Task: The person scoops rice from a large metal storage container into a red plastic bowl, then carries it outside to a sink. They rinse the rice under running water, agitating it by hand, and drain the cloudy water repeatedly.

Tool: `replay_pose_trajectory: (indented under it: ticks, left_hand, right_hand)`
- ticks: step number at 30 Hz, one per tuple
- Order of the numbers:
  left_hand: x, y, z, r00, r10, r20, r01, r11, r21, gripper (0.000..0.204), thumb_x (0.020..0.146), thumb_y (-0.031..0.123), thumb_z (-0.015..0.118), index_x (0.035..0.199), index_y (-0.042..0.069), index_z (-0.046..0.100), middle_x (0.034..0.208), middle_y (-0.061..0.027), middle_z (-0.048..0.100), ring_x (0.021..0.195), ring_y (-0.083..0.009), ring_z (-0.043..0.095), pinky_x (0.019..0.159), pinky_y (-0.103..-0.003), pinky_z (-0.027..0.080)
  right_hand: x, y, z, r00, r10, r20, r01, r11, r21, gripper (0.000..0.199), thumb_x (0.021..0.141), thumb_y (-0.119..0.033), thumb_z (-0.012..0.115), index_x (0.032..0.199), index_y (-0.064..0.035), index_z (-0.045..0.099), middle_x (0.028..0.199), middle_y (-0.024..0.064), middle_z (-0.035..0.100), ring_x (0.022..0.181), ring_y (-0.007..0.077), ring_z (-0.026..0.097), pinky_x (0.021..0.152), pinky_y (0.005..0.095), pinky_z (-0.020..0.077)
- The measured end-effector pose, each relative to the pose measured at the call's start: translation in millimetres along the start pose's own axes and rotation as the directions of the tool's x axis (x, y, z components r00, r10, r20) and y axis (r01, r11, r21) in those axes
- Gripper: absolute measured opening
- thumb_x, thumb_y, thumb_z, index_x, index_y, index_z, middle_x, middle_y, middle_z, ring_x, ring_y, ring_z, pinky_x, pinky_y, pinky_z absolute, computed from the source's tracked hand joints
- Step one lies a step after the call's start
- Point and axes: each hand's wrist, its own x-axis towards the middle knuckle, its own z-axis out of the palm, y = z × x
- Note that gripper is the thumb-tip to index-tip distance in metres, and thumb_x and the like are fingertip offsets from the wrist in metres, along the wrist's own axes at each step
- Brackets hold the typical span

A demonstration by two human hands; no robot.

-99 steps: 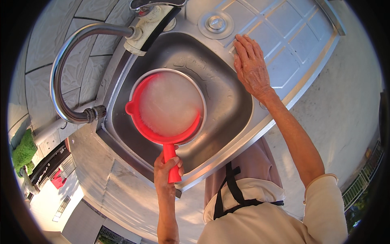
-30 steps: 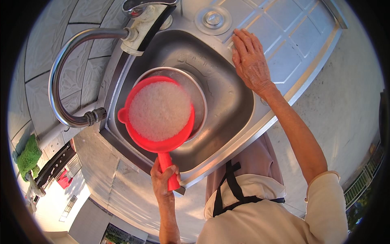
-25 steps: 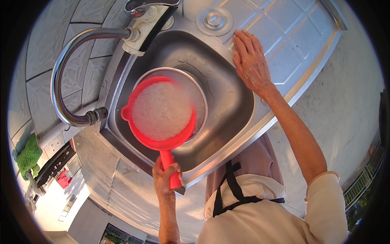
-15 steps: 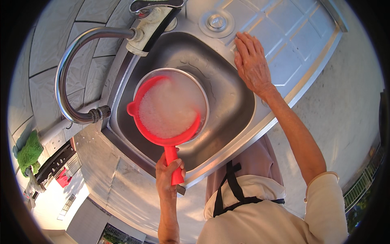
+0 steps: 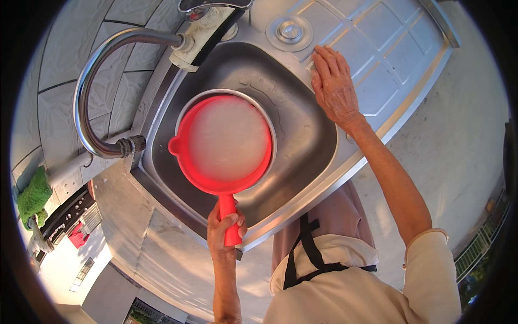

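My left hand (image 5: pixel 226 227) is wrapped round the handle of a red plastic water dipper (image 5: pixel 233 186). Cloudy whitish liquid (image 5: pixel 229 137) fills the dipper, whose whole rim shows. The dipper sits over or inside a round metal basin (image 5: pixel 273 129); only a strip of the basin's rim is visible, and its contents are hidden. Basin and dipper are in a stainless steel sink (image 5: pixel 302 146). My right hand (image 5: pixel 335 89) holds nothing and lies with outstretched fingers at the sink's right edge, fingertips on the ribbed drainboard (image 5: pixel 377 70).
A curved chrome faucet spout (image 5: pixel 81 102) arches at the sink's left, its lever and body (image 5: pixel 202 43) at the back. A round metal cap (image 5: pixel 290 31) sits between sink and drainboard. A green cloth (image 5: pixel 35 197) hangs at far left beside the tiled wall (image 5: pixel 70 59).
The dipper's rim, partly under the liquid before, is now fully above it. The liquid inside looks smoother and less foamy. Both hands stay nearly where they were.
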Motion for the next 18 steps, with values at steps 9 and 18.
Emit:
replay_pose_trajectory:
  ticks: [9, 18]
  left_hand:
    - [-16, 2, -2, 0.996, 0.050, -0.069, -0.049, 0.999, 0.015, 0.035, 0.067, 0.007, 0.058, 0.100, -0.005, 0.049, 0.061, -0.0098, 0.049, 0.041, -0.0144, 0.044, 0.038, -0.023, 0.037]
    - [-30, 12, -11, 0.982, 0.128, -0.142, -0.108, 0.985, 0.136, 0.040, 0.065, 0.013, 0.062, 0.100, -0.005, 0.049, 0.060, -0.0091, 0.048, 0.039, -0.0138, 0.041, 0.036, -0.023, 0.034]
  right_hand:
    - [5, -9, -15, 0.994, 0.075, -0.079, -0.051, 0.960, 0.274, 0.029, 0.084, -0.004, 0.053, 0.113, 0.0011, 0.054, 0.119, 0.0144, 0.053, 0.115, 0.0308, 0.048, 0.099, 0.0425, 0.0390]
    - [-25, -101, -17, 0.930, 0.098, 0.353, -0.352, 0.509, 0.786, 0.029, 0.084, 0.003, 0.046, 0.112, 0.0038, 0.053, 0.106, 0.0192, 0.058, 0.096, 0.0322, 0.057, 0.080, 0.0372, 0.0488]
